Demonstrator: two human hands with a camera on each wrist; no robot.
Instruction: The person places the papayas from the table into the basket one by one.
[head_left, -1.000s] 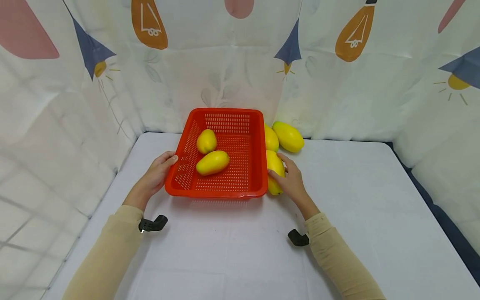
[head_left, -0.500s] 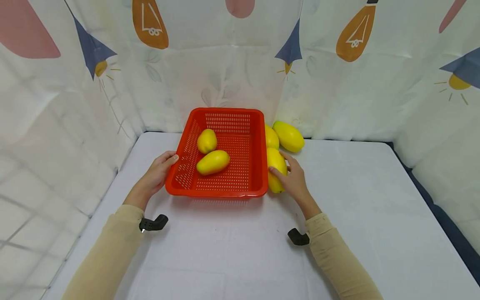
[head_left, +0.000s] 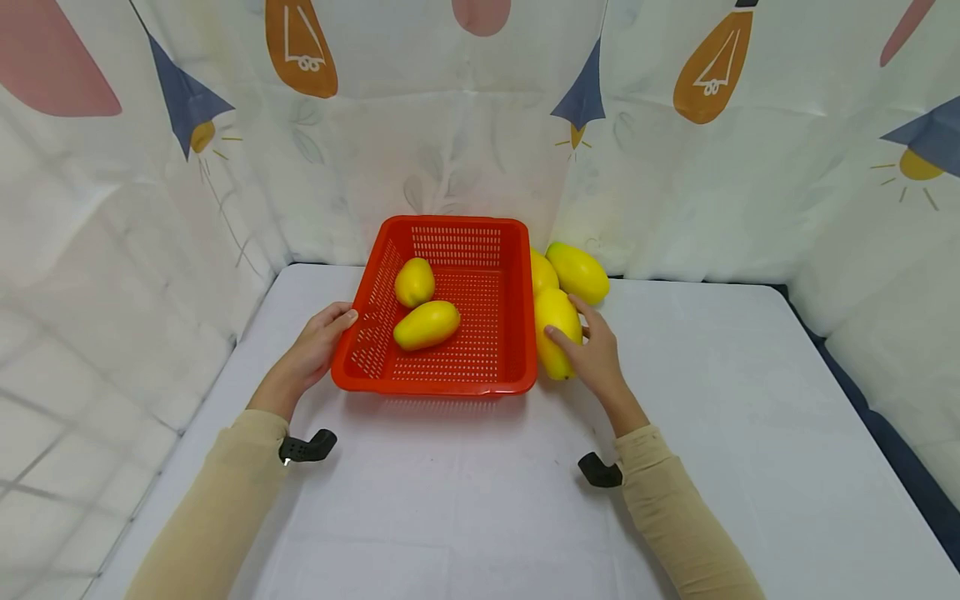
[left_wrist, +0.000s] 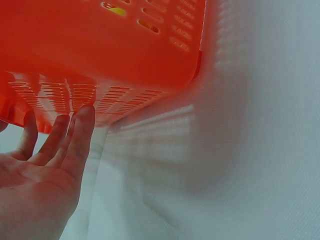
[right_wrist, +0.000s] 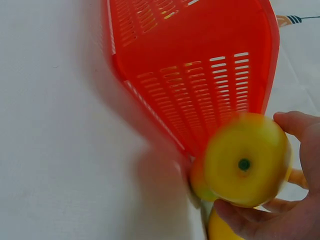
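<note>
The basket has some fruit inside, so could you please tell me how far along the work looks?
Seemingly done: two fruits lie in the basket. In hand: the right hand holds a third fruit just outside it. Probably remaining: two more fruits on the table beyond.

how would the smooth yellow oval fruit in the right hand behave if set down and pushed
The smooth yellow oval fruit would probably roll sideways, as its sides are rounded. Its even skin may let it slip a little. It looks firm, since no dent shows where the right hand grips it.
</note>
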